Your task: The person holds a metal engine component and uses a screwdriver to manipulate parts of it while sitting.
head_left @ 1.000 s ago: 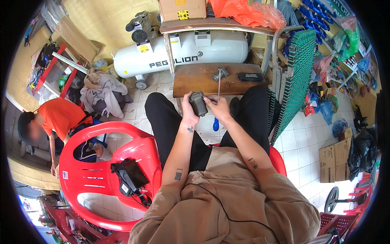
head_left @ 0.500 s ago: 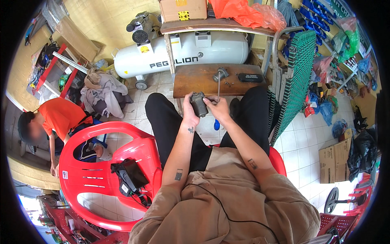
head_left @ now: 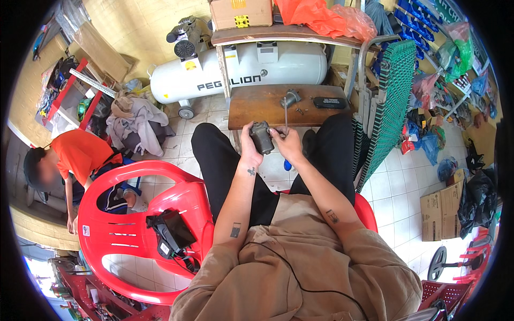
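Left hand (head_left: 249,140) closed around a small dark grey metal motor-like part (head_left: 262,137), held above the knees, between both hands. Right hand (head_left: 289,144) gripping a thin metal screwdriver shaft (head_left: 286,117) that stands roughly upright; its blue handle (head_left: 287,165) shows below the hand. Fingertips of the right hand touch the part's side.

Just beyond the hands: low brown wooden bench (head_left: 251,106) carrying a grey metal fitting (head_left: 291,98) and a flat black case (head_left: 329,102). Behind the bench, a white cylindrical air compressor tank (head_left: 278,67) under a wooden shelf (head_left: 278,33).

Person's left: red plastic chair (head_left: 134,214) with a black device and cable (head_left: 170,232) on its seat. Farther left, another person in an orange shirt (head_left: 80,152), bent over.
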`<state>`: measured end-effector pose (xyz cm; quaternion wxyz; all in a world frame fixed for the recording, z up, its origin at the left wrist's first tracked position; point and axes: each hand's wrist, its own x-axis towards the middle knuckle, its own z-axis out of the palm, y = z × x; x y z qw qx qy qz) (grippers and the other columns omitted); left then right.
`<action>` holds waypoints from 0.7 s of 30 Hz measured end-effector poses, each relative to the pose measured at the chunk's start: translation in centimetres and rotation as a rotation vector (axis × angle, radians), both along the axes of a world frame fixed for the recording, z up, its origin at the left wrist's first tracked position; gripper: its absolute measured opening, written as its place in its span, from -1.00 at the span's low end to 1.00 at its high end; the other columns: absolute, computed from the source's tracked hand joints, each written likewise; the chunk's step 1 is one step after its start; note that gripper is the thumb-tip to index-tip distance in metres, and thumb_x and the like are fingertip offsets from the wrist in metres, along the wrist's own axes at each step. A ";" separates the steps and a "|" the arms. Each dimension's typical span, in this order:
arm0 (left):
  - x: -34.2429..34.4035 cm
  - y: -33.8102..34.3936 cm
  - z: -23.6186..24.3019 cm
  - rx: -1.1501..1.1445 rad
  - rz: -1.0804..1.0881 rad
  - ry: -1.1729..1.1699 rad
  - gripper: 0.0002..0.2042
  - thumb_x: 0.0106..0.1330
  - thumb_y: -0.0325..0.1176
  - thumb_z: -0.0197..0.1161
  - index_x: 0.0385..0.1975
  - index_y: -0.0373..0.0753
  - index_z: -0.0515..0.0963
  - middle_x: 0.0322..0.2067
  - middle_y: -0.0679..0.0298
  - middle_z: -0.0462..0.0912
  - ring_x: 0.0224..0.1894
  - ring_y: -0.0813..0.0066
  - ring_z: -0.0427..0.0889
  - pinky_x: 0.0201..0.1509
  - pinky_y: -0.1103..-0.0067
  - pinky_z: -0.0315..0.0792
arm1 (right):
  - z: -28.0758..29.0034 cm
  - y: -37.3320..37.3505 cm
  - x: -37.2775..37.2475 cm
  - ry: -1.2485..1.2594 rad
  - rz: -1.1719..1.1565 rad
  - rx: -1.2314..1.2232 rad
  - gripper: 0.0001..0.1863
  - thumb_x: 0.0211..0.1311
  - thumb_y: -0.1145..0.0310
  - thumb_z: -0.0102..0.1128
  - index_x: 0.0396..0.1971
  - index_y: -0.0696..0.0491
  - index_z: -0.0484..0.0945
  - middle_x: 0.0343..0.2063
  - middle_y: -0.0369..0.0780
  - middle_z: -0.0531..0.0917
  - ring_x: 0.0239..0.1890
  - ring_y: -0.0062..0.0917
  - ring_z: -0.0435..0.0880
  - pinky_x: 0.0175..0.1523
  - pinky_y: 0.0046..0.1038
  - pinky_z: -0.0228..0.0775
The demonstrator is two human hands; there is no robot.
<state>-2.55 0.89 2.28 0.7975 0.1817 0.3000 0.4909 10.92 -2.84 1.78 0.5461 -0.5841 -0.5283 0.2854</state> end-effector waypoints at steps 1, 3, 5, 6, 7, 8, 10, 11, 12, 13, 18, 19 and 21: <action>0.0 0.1 -0.1 -0.001 0.004 0.003 -0.63 0.33 0.04 0.08 -0.23 -0.15 0.61 -0.39 0.31 0.68 -0.37 0.41 0.64 -0.30 0.47 0.53 | -0.2 0.1 0.1 0.003 0.010 -0.005 -0.68 0.28 0.27 0.30 -0.24 0.29 0.68 -0.35 -0.04 0.76 -0.28 -0.40 0.73 -0.08 -0.39 0.50; 0.1 0.2 -0.3 -0.002 0.012 0.008 -0.63 0.33 0.04 0.08 -0.23 -0.15 0.61 -0.39 0.31 0.68 -0.37 0.40 0.64 -0.30 0.47 0.53 | -0.5 0.3 0.2 0.009 0.029 -0.016 -0.66 0.31 0.25 0.29 -0.21 0.28 0.69 -0.32 -0.05 0.76 -0.25 -0.43 0.74 -0.07 -0.41 0.49; 0.1 0.2 -0.2 -0.007 0.014 0.011 -0.63 0.33 0.03 0.07 -0.24 -0.14 0.61 -0.39 0.31 0.68 -0.38 0.40 0.64 -0.30 0.47 0.53 | -0.1 0.1 0.1 -0.007 0.021 -0.036 -0.66 0.31 0.24 0.30 -0.20 0.27 0.69 -0.31 -0.05 0.77 -0.25 -0.42 0.74 -0.07 -0.41 0.50; 0.1 0.1 -0.2 -0.009 0.015 0.012 -0.63 0.33 0.03 0.07 -0.24 -0.14 0.61 -0.38 0.32 0.68 -0.38 0.40 0.64 -0.30 0.47 0.53 | 0.1 -0.1 0.0 -0.015 0.016 -0.045 -0.65 0.31 0.23 0.30 -0.20 0.27 0.69 -0.31 -0.05 0.77 -0.25 -0.42 0.74 -0.07 -0.41 0.50; 0.1 0.1 -0.2 -0.014 0.016 0.009 -0.64 0.33 0.03 0.07 -0.24 -0.14 0.61 -0.38 0.32 0.68 -0.38 0.41 0.64 -0.30 0.47 0.53 | 0.3 -0.2 0.0 -0.028 0.015 -0.045 -0.65 0.30 0.22 0.30 -0.20 0.26 0.69 -0.31 -0.05 0.77 -0.25 -0.42 0.74 -0.07 -0.40 0.50; 0.0 0.2 -0.3 -0.018 0.017 0.007 -0.64 0.33 0.03 0.07 -0.24 -0.14 0.61 -0.38 0.33 0.68 -0.38 0.42 0.64 -0.30 0.47 0.53 | 0.6 -0.3 0.0 -0.042 0.013 -0.045 -0.65 0.29 0.22 0.31 -0.20 0.26 0.70 -0.31 -0.06 0.77 -0.25 -0.42 0.74 -0.07 -0.40 0.50; 0.1 0.2 -0.5 -0.022 0.025 0.000 -0.64 0.33 0.03 0.07 -0.25 -0.13 0.62 -0.38 0.34 0.69 -0.37 0.43 0.64 -0.30 0.48 0.53 | 0.9 -0.5 -0.1 -0.062 0.018 -0.044 -0.64 0.28 0.21 0.32 -0.19 0.25 0.70 -0.30 -0.06 0.77 -0.25 -0.41 0.75 -0.08 -0.40 0.50; 0.1 0.3 -0.6 -0.021 0.033 -0.004 -0.64 0.33 0.03 0.07 -0.25 -0.13 0.62 -0.37 0.34 0.69 -0.37 0.44 0.64 -0.30 0.48 0.53 | 1.1 -0.6 -0.1 -0.068 0.025 -0.042 -0.64 0.28 0.20 0.33 -0.19 0.25 0.70 -0.30 -0.06 0.77 -0.25 -0.40 0.75 -0.08 -0.41 0.50; 0.1 0.3 -0.7 -0.020 0.041 -0.008 -0.64 0.33 0.03 0.07 -0.25 -0.13 0.62 -0.37 0.35 0.69 -0.37 0.44 0.64 -0.30 0.48 0.53 | 1.2 -0.7 -0.2 -0.074 0.033 -0.041 -0.63 0.27 0.20 0.34 -0.19 0.25 0.70 -0.29 -0.06 0.77 -0.24 -0.40 0.75 -0.08 -0.41 0.50; 0.1 0.3 -0.6 -0.029 0.042 -0.009 -0.64 0.32 0.03 0.07 -0.24 -0.13 0.62 -0.37 0.35 0.69 -0.36 0.44 0.64 -0.30 0.49 0.53 | 1.2 -0.7 -0.1 -0.067 0.038 -0.047 -0.63 0.26 0.20 0.34 -0.18 0.24 0.70 -0.29 -0.06 0.77 -0.24 -0.40 0.75 -0.08 -0.41 0.50; 0.1 0.1 -0.1 -0.020 0.026 -0.013 -0.64 0.32 0.03 0.07 -0.24 -0.13 0.62 -0.36 0.35 0.69 -0.35 0.45 0.64 -0.29 0.49 0.52 | 0.2 -0.1 0.3 -0.034 0.062 -0.007 -0.64 0.23 0.22 0.38 -0.18 0.24 0.70 -0.29 -0.08 0.77 -0.25 -0.45 0.74 -0.09 -0.44 0.50; 0.1 0.0 -0.1 -0.022 0.029 -0.012 -0.63 0.32 0.03 0.07 -0.23 -0.13 0.62 -0.36 0.36 0.69 -0.35 0.45 0.64 -0.29 0.49 0.52 | 0.2 -0.1 0.3 -0.010 0.066 -0.012 -0.65 0.22 0.23 0.38 -0.19 0.24 0.70 -0.29 -0.09 0.77 -0.25 -0.45 0.74 -0.09 -0.44 0.50; 0.1 -0.1 0.1 -0.024 0.034 -0.010 -0.63 0.33 0.03 0.07 -0.23 -0.14 0.62 -0.35 0.36 0.69 -0.36 0.45 0.64 -0.30 0.49 0.52 | 0.2 -0.1 0.3 0.037 0.072 -0.023 -0.66 0.21 0.25 0.39 -0.20 0.25 0.70 -0.30 -0.10 0.77 -0.26 -0.47 0.74 -0.10 -0.44 0.49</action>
